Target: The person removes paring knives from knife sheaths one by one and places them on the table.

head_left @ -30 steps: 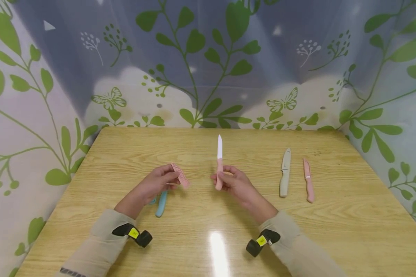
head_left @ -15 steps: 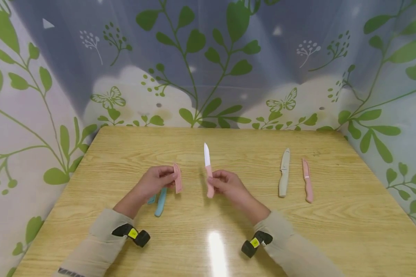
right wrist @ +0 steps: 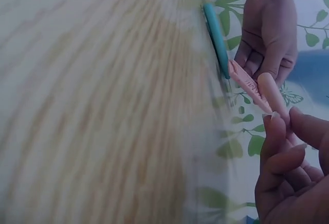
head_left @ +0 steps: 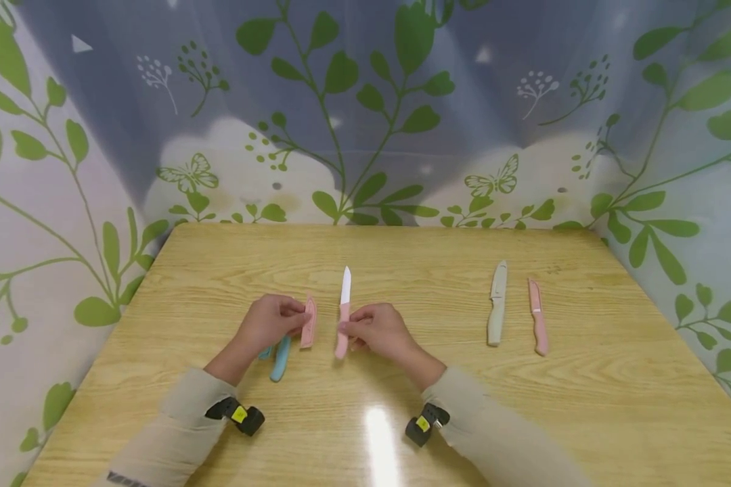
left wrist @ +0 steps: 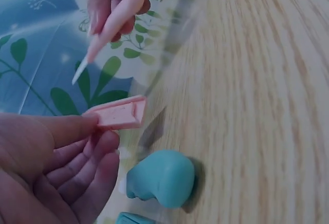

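My left hand [head_left: 272,323] pinches a pink knife sheath [head_left: 308,323] between thumb and fingers above the table; its hollow end shows in the left wrist view, where the sheath [left wrist: 119,114] tilts slightly. With my right hand [head_left: 380,330] I hold a small pink-handled knife [head_left: 344,331] by its handle, the white blade [head_left: 346,285] pointing away from me. Knife and sheath are apart, side by side with a narrow gap. Just below my left hand lies a blue-handled knife [head_left: 279,360] with a blue sheath [left wrist: 134,218] beside it; my hand hides their far ends in the head view.
On the right of the wooden table [head_left: 438,270] lie a sheathed beige knife [head_left: 497,304] and a sheathed pink knife [head_left: 538,318], roughly parallel. A leaf-patterned cloth [head_left: 365,122] hangs behind the table and along both sides.
My right hand has moved left and nearer with the pink knife, closing the gap to the sheath. The sheath in my left hand has turned from slanted to nearly in line with the knife.
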`<action>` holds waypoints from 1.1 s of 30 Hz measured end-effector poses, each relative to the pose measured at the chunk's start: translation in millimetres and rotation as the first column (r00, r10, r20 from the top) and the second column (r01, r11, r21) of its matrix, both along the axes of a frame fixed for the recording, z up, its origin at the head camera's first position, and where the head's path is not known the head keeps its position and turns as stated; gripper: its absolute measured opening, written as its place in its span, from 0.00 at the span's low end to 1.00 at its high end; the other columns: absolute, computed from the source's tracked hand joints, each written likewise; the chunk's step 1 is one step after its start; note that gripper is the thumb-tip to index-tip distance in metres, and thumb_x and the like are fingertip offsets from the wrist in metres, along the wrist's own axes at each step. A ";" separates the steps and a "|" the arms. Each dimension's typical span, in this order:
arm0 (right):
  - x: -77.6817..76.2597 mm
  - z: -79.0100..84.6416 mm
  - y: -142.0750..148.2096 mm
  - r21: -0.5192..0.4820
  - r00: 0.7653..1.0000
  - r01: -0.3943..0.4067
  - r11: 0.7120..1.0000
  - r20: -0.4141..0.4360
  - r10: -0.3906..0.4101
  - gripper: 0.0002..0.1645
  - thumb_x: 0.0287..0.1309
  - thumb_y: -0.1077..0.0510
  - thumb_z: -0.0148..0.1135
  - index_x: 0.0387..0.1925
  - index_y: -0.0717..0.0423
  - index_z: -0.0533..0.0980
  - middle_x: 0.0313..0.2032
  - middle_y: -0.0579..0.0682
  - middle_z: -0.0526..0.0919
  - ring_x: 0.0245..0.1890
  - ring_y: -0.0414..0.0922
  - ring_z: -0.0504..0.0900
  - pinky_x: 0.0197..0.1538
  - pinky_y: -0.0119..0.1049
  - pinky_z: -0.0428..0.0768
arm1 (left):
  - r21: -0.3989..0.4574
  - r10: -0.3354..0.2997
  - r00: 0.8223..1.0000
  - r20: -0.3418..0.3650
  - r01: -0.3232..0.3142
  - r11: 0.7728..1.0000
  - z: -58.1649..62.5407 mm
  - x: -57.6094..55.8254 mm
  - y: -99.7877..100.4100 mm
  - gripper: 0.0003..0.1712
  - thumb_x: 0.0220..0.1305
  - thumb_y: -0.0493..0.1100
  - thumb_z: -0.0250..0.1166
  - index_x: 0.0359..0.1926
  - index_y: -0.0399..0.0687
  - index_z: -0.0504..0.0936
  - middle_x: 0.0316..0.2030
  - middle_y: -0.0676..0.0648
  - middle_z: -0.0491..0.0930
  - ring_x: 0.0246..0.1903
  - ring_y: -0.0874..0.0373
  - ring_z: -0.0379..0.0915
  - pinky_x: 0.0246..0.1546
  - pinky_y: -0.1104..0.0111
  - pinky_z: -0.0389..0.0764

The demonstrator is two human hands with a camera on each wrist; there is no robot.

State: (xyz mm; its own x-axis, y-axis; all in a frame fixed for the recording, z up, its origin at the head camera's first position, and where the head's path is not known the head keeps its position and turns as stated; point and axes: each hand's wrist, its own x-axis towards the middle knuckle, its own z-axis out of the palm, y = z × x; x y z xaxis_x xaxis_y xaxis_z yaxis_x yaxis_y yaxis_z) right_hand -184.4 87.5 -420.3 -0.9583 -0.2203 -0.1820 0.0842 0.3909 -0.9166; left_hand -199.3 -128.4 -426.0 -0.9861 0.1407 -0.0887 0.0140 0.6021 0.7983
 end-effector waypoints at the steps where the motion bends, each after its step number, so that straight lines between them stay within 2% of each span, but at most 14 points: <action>1: 0.0 -1.1 -1.9 0.012 1.000 -0.009 1.000 -0.006 0.009 0.11 0.53 0.56 0.69 0.30 0.62 0.82 0.23 0.54 0.86 0.18 0.41 0.80 0.22 0.30 0.78 | -0.013 0.006 1.000 0.001 -0.006 1.000 -0.2 0.1 0.5 0.11 0.60 0.40 0.67 0.40 0.34 0.83 0.33 0.39 0.86 0.27 0.57 0.82 0.28 0.68 0.83; 5: 0.5 -6.2 -10.1 0.074 0.998 -0.041 0.996 -0.037 0.043 0.10 0.54 0.57 0.69 0.26 0.61 0.82 0.20 0.54 0.85 0.16 0.41 0.80 0.18 0.27 0.73 | -0.098 -0.003 1.000 -0.020 0.001 0.995 1.0 1.3 2.0 0.10 0.59 0.41 0.68 0.36 0.36 0.84 0.29 0.41 0.86 0.24 0.59 0.80 0.25 0.68 0.81; 9: 1.9 -11.3 -16.8 0.128 0.997 -0.057 0.990 -0.043 0.063 0.10 0.54 0.56 0.69 0.23 0.59 0.81 0.17 0.51 0.83 0.15 0.41 0.79 0.16 0.25 0.69 | -0.198 -0.034 0.998 -0.052 0.023 0.980 1.3 1.8 3.0 0.10 0.58 0.42 0.68 0.33 0.38 0.85 0.25 0.45 0.85 0.21 0.61 0.77 0.23 0.69 0.77; 16: 4.7 -11.9 -24.7 0.158 0.997 -0.071 0.985 -0.015 0.074 0.11 0.52 0.57 0.70 0.19 0.57 0.81 0.17 0.50 0.84 0.14 0.40 0.79 0.16 0.26 0.75 | -0.308 -0.044 0.997 -0.062 0.022 0.951 0.4 2.0 4.8 0.09 0.58 0.44 0.67 0.30 0.41 0.86 0.23 0.48 0.83 0.19 0.61 0.71 0.19 0.70 0.72; 19: 5.1 -10.9 -26.4 0.176 0.996 -0.082 0.981 -0.001 0.084 0.11 0.52 0.57 0.70 0.20 0.58 0.81 0.17 0.50 0.83 0.14 0.41 0.80 0.16 0.26 0.75 | -0.337 -0.049 0.998 -0.045 0.031 0.941 1.0 2.6 6.4 0.09 0.58 0.43 0.67 0.29 0.41 0.86 0.24 0.47 0.83 0.19 0.60 0.71 0.18 0.71 0.71; 22: 4.6 -9.9 -27.2 0.196 0.995 -0.097 0.976 0.008 0.097 0.10 0.51 0.56 0.71 0.26 0.58 0.79 0.16 0.50 0.82 0.14 0.42 0.79 0.15 0.25 0.71 | -0.380 -0.054 0.998 -0.031 0.038 0.924 3.2 3.5 9.8 0.09 0.59 0.43 0.67 0.28 0.41 0.85 0.23 0.47 0.82 0.19 0.59 0.70 0.18 0.70 0.70; 26: 3.5 -9.7 -27.9 0.218 0.993 -0.113 0.969 0.009 0.114 0.13 0.51 0.56 0.71 0.32 0.57 0.75 0.14 0.50 0.80 0.13 0.42 0.78 0.13 0.25 0.67 | -0.428 -0.056 0.998 -0.016 0.044 0.903 5.6 4.8 14.1 0.09 0.59 0.43 0.67 0.32 0.40 0.84 0.24 0.47 0.81 0.20 0.57 0.70 0.18 0.69 0.71; 33: 3.5 -9.4 -29.8 0.236 0.991 -0.127 0.963 -0.013 0.134 0.14 0.50 0.56 0.71 0.32 0.57 0.75 0.14 0.51 0.81 0.10 0.39 0.72 0.11 0.24 0.63 | -0.460 -0.057 0.998 -0.032 0.036 0.887 4.6 5.6 17.7 0.09 0.59 0.43 0.67 0.32 0.40 0.83 0.22 0.47 0.79 0.20 0.56 0.70 0.17 0.69 0.69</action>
